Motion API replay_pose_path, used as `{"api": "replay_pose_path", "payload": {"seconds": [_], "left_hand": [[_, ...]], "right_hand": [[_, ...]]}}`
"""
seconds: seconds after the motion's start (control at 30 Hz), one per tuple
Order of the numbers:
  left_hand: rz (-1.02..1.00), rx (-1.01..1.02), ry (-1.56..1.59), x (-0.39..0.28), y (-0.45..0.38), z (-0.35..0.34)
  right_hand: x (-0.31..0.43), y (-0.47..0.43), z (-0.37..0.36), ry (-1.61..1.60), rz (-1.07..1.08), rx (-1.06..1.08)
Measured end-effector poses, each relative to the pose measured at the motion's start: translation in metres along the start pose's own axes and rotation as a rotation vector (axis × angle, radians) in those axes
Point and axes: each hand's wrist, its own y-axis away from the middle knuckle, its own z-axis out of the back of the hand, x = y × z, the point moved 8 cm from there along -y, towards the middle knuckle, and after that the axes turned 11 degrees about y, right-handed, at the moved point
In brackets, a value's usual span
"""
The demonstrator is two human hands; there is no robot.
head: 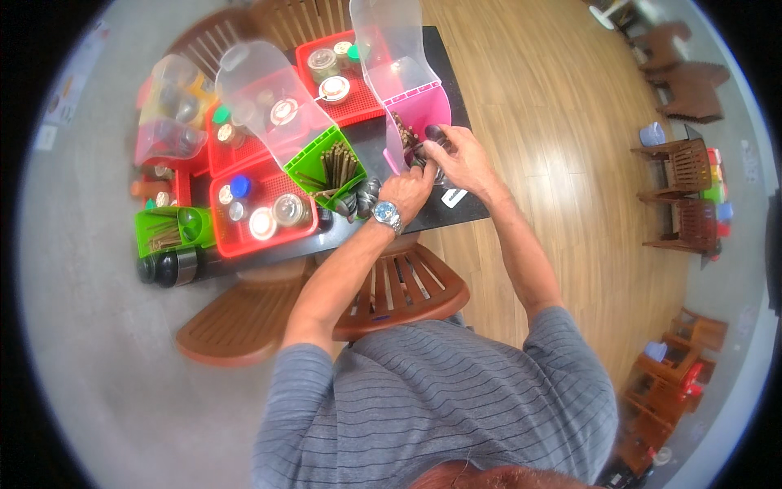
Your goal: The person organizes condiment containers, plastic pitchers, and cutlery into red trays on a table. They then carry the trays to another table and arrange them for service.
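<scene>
My right hand point(464, 160) closes around several metal spoons point(435, 132) at the front of a pink cutlery box point(432, 105) with its clear lid raised. My left hand point(405, 191), a metal watch point(386, 212) on its wrist, reaches in beside it. Its fingertips touch the cutlery near the pink box's front; their exact grip is hidden. Brown chopsticks point(403, 131) stand inside the pink box. Left of my left hand, a green cutlery box point(300, 164) holds brown chopsticks point(337, 164) and, in its front part, metal spoons point(360, 198). Its clear lid point(259, 79) is also up.
Red trays point(235, 252) with lidded jars point(291, 209) cover much of the black table point(437, 214). Another green cutlery box point(146, 232) stands at the left end. A white object point(454, 197) lies near my right wrist. Brown slatted chairs point(403, 284) stand against the near side.
</scene>
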Motion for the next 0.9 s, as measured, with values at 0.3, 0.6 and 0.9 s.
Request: {"api": "replay_pose_path", "payload": {"seconds": [0.3,0.6,0.9], "left_hand": [[0.007,0.148,-0.004,-0.016,0.040,0.007],[0.032,0.247,0.113,-0.032,0.069,-0.008],[0.021,0.150,0.232,-0.030,0.089,0.003]], "right_hand": [[0.015,-0.013,0.002,0.187,0.028,0.174],[-0.011,-0.049,-0.021,0.049,-0.128,0.426],[0.061,-0.058,0.052,-0.056,0.023,0.416]]}}
